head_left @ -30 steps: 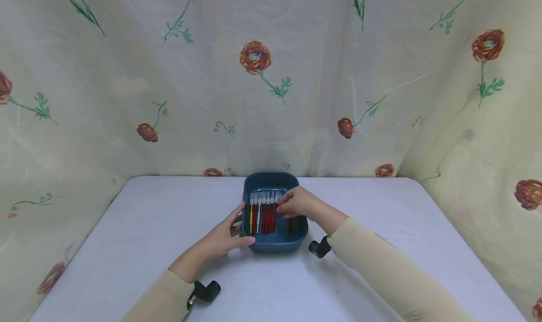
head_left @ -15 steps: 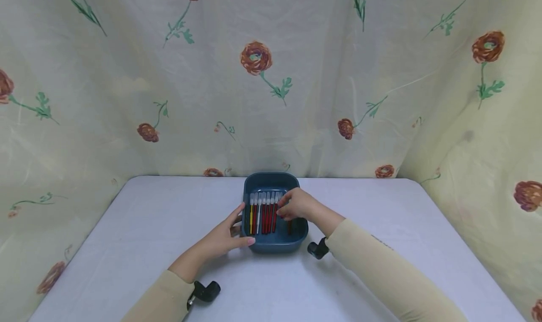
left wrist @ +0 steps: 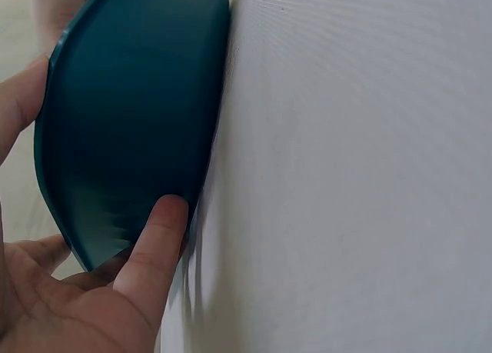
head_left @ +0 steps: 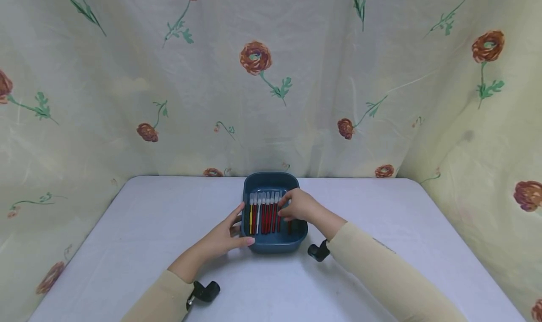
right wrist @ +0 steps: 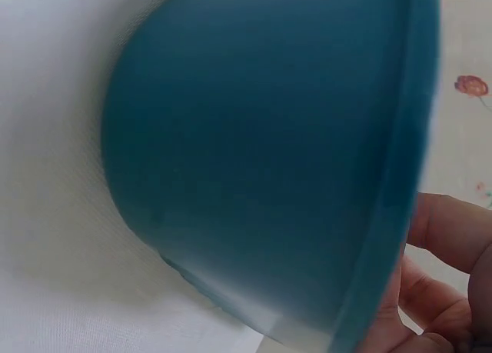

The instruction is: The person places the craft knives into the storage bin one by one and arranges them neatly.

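A dark blue plastic bin (head_left: 277, 247) stands at the middle of the table's far side. A row of slim pen-like sticks (head_left: 267, 218) with pale, clear caps lies inside, mostly red, with a yellow one (head_left: 251, 218) and a white one (head_left: 258, 220). My left hand (head_left: 224, 237) rests along the bin's left side, fingers spread, thumb over the front-left rim; the left wrist view shows one straight finger against the wall. My right hand (head_left: 298, 205) reaches over the right rim, its fingertips pinching the rightmost red stick (head_left: 279, 224) of the row.
Apart from the row, another dark red stick (head_left: 290, 227) lies under my right hand near the bin's right wall. A white cloth covers the table (head_left: 169, 218). Behind it hangs a flowered curtain (head_left: 254, 124), which also closes off both sides.
The red stick at my right fingertips now shows lined up at the row's right end; before, it was mostly hidden by the hand. The left hand and bin stay put.
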A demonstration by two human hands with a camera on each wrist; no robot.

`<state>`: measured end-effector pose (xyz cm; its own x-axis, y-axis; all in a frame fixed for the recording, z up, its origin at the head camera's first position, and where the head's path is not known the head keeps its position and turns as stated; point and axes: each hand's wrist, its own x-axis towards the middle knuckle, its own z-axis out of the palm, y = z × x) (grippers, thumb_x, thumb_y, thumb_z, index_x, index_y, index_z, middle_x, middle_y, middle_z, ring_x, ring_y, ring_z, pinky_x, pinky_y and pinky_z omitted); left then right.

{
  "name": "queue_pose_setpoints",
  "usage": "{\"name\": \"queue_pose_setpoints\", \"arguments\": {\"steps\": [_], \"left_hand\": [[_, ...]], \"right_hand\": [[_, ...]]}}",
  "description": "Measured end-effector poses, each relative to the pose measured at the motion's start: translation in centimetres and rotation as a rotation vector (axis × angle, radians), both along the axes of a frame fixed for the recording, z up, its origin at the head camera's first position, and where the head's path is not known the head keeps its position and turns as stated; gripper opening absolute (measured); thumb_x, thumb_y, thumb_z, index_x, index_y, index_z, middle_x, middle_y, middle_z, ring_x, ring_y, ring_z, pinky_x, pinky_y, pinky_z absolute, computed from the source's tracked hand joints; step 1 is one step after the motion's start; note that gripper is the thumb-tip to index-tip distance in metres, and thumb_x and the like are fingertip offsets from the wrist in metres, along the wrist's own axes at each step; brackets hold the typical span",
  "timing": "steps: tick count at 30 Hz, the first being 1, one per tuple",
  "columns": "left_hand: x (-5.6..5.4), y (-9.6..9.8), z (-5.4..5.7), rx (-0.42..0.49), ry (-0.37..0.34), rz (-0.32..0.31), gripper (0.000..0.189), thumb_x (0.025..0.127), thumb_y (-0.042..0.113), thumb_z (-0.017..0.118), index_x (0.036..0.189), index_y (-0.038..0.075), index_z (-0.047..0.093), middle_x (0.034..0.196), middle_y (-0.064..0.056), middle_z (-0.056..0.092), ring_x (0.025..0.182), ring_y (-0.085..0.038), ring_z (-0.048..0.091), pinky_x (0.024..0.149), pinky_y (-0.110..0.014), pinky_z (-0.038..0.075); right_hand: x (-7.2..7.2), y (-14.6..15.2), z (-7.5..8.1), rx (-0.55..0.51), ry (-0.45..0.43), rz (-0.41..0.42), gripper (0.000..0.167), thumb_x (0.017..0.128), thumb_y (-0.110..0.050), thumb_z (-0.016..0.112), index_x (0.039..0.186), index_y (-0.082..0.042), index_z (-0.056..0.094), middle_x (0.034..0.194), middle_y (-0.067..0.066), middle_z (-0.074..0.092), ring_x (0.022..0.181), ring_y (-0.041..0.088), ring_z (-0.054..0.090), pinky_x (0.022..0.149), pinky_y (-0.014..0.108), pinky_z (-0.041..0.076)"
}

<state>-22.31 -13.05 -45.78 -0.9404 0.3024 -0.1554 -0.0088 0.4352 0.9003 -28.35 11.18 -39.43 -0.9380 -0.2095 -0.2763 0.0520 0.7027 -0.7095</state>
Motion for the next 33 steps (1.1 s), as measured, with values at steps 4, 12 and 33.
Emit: {"name": "queue_pose_setpoints", "arguments": {"steps": [4, 12, 33], "left_hand": [[-0.1, 0.0, -0.1, -0.001, 0.001, 0.003, 0.108, 0.079, 0.044, 0.084, 0.161, 0.033, 0.015, 0.16, -0.02, 0.031, 0.141, -0.043, 0.038, 0.106, -0.062, 0.038], [-0.1, 0.0, -0.1, -0.014, 0.011, 0.019, 0.107, 0.079, 0.041, 0.085, 0.161, 0.033, 0.016, 0.159, -0.02, 0.033, 0.14, -0.044, 0.039, 0.105, -0.063, 0.039], [1.0, -1.2, 0.5, -0.041, 0.089, 0.041, 0.092, 0.088, 0.035, 0.078, 0.16, 0.024, 0.024, 0.155, -0.012, 0.042, 0.135, -0.035, 0.049, 0.103, -0.054, 0.046]], "right_hand": [[0.2, 0.4, 0.2, -0.032, 0.001, 0.004, 0.023, 0.088, -0.006, 0.075, 0.11, -0.002, 0.07, 0.115, 0.018, 0.066, 0.071, 0.016, 0.071, 0.071, 0.03, 0.06], [0.3, 1.7, 0.9, -0.088, 0.003, 0.01, 0.029, 0.088, -0.006, 0.075, 0.115, 0.001, 0.069, 0.103, 0.014, 0.068, 0.073, 0.015, 0.071, 0.074, 0.032, 0.06], [2.0, 7.7, 3.8, -0.113, 0.12, -0.009, 0.031, 0.092, -0.014, 0.073, 0.121, -0.004, 0.067, 0.102, 0.014, 0.065, 0.084, 0.022, 0.071, 0.083, 0.039, 0.059]]}}
